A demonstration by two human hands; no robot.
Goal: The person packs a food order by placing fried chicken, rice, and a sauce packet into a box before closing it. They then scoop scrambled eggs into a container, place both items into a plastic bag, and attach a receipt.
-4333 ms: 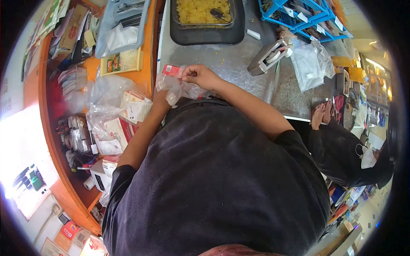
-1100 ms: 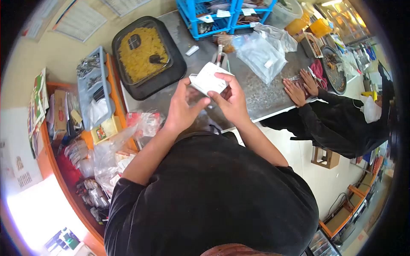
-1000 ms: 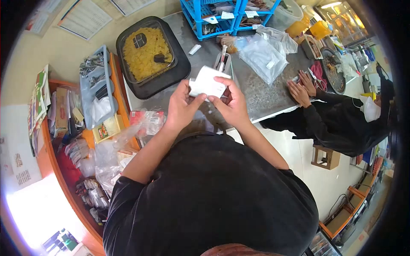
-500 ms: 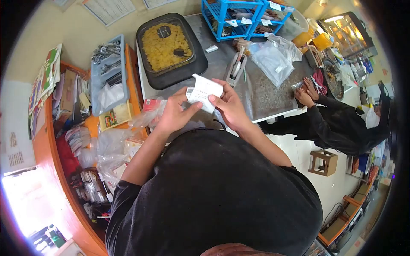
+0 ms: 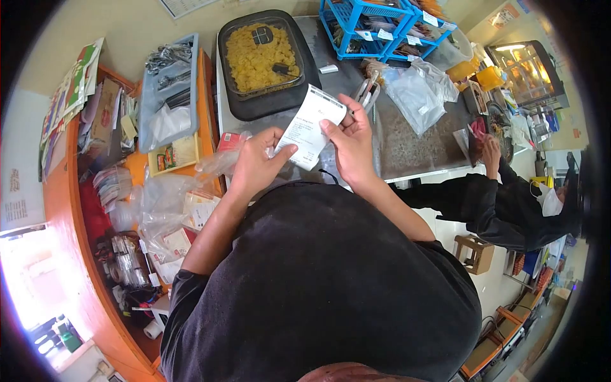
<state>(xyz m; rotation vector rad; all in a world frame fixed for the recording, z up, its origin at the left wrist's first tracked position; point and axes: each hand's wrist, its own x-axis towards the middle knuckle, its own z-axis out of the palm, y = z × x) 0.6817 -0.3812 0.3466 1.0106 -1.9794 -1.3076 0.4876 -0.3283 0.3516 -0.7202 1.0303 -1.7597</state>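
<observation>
A printed white receipt (image 5: 307,129) is spread between my two hands, its text facing me. My left hand (image 5: 259,160) pinches its lower left edge between thumb and fingers. On the right side, my right hand (image 5: 352,141) grips it with the thumb lying across the print and the fingers behind. The receipt is tilted and held above the front edge of the metal table (image 5: 407,149). Just beyond it stands a black tray with a clear lid (image 5: 267,60) over yellow food.
Blue stacked baskets (image 5: 356,28) and plastic bags (image 5: 417,95) occupy the table's back. A grey-blue cutlery tray (image 5: 167,95) lies on the orange shelf at left. A co-worker in black (image 5: 503,204) works at the right, one hand near a pink item.
The receipt, curled before, is now opened out flatter and longer, showing more print. My right hand has risen slightly. The co-worker's hands have shifted toward the pink item.
</observation>
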